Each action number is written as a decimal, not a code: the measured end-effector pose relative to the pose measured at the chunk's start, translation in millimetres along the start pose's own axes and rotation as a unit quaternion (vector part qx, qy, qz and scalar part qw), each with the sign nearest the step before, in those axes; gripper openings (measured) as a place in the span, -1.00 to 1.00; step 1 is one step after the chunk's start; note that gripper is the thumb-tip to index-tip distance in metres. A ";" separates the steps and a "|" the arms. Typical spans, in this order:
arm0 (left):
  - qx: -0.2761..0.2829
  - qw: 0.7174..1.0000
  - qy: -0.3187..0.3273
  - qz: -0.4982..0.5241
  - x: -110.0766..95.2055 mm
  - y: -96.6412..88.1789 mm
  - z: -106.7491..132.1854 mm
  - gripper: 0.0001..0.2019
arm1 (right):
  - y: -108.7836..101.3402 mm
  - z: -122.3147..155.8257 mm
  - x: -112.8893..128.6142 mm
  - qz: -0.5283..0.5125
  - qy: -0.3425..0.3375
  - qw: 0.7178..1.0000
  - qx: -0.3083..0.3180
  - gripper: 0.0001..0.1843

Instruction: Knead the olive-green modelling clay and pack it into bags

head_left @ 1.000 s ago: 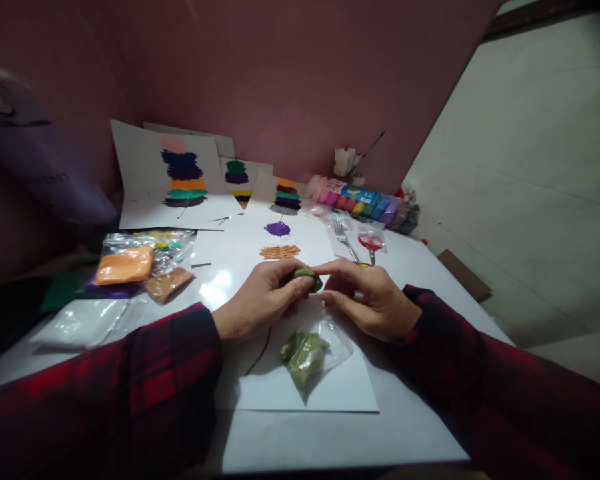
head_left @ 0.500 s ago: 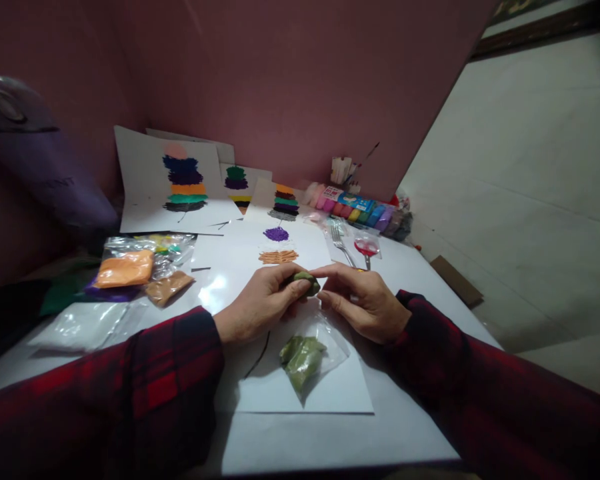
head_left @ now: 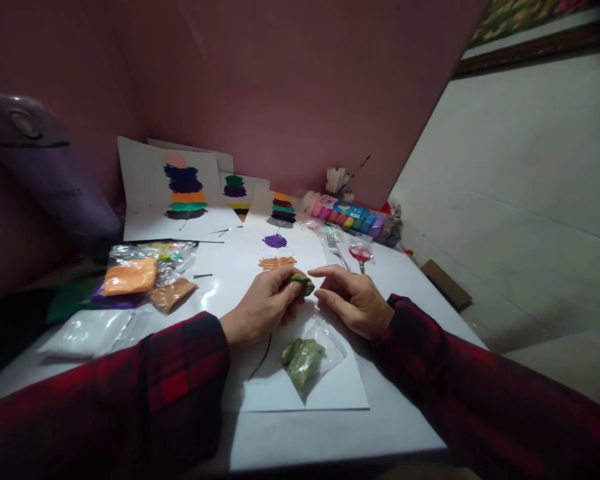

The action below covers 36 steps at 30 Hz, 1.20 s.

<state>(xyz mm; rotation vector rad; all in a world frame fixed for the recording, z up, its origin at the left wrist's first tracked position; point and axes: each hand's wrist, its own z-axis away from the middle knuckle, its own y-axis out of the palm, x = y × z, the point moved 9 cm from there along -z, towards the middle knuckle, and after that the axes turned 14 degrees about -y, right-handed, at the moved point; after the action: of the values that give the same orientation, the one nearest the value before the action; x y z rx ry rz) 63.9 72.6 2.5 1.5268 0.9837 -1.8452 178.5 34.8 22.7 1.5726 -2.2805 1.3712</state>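
Observation:
My left hand (head_left: 264,305) is closed around a small lump of olive-green clay (head_left: 303,284), held just above the white table (head_left: 330,440). My right hand (head_left: 351,298) rests beside it with the fingers loosely curled, its fingertips a little apart from the lump. A clear plastic bag holding more green clay (head_left: 303,360) lies on a white sheet of paper (head_left: 340,393) just below both hands. On the paper ahead of my hands sit a purple clay patch (head_left: 275,241) and an orange ribbed one (head_left: 277,263).
Bags of orange, brown and purple clay (head_left: 140,277) lie at the left. Sheets with stacked coloured clay shapes (head_left: 183,190) lean on the pink wall. A pack of coloured clay sticks (head_left: 355,219), a fork (head_left: 336,248) and red scissors (head_left: 360,253) lie at the back right.
My right hand's fingertips have come off the green lump, which now stays in my left hand alone. The camera has tilted slightly, shifting the scene down.

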 end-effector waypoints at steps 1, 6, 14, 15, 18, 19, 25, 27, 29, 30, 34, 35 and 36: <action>-0.003 1.000 -0.001 0.006 0.0 -0.5 -0.4 -0.84 | -1.1 -0.8 0.0 -0.004 0.004 1.000 -0.005 -0.73; -0.025 1.000 0.012 0.012 -2.2 -3.5 -1.7 -0.89 | -14.7 -17.4 12.5 -0.107 0.033 0.993 -0.048 -0.74; -0.030 0.999 0.015 0.032 1.6 -5.0 -4.2 -0.86 | -55.7 -68.0 31.4 -0.234 0.061 0.944 -0.225 -0.68; -0.027 0.999 0.007 0.037 2.8 -4.4 -4.8 -0.85 | -54.8 -69.5 22.9 -0.255 0.076 0.931 -0.251 -0.66; -0.038 0.997 0.005 0.060 4.0 -6.7 -5.7 -0.85 | -43.8 -60.6 -10.1 -0.284 0.127 0.890 -0.333 -0.60; -0.049 0.996 0.010 0.070 3.8 -9.0 -5.6 -0.86 | -40.5 -54.0 -18.5 -0.274 0.126 0.882 -0.363 -0.59; -0.092 0.987 0.021 0.127 6.9 -20.6 -2.8 -0.85 | -10.0 -28.1 -17.7 -0.109 0.051 0.953 -0.278 -0.61; -0.099 0.985 0.018 0.141 7.4 -22.0 -1.6 -0.81 | -11.5 -25.1 -7.6 -0.046 0.009 0.966 -0.254 -0.61; -0.103 0.983 0.016 0.152 6.6 -22.4 -0.5 -0.78 | -10.4 -28.5 2.2 -0.008 -0.036 0.977 -0.210 -0.59; -0.105 0.983 0.017 0.153 5.5 -22.6 0.1 -0.79 | -7.7 -31.6 6.2 0.003 -0.057 0.982 -0.179 -0.56; -0.118 0.983 0.020 0.139 1.2 -24.5 1.3 -0.93 | 2.4 -39.3 13.1 0.017 -0.100 0.990 -0.096 -0.50; -0.120 0.983 0.019 0.134 1.1 -25.1 1.0 -0.94 | 2.8 -39.6 13.9 0.020 -0.105 0.990 -0.094 -0.51; -0.124 0.984 0.019 0.129 1.1 -25.8 0.7 -0.93 | 3.0 -39.5 14.7 0.023 -0.110 0.989 -0.094 -0.54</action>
<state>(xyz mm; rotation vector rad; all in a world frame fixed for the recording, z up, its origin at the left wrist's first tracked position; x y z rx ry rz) 43.0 87.2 6.5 1.4641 0.9437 -1.4628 152.8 51.2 51.9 1.6929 -2.4990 0.9965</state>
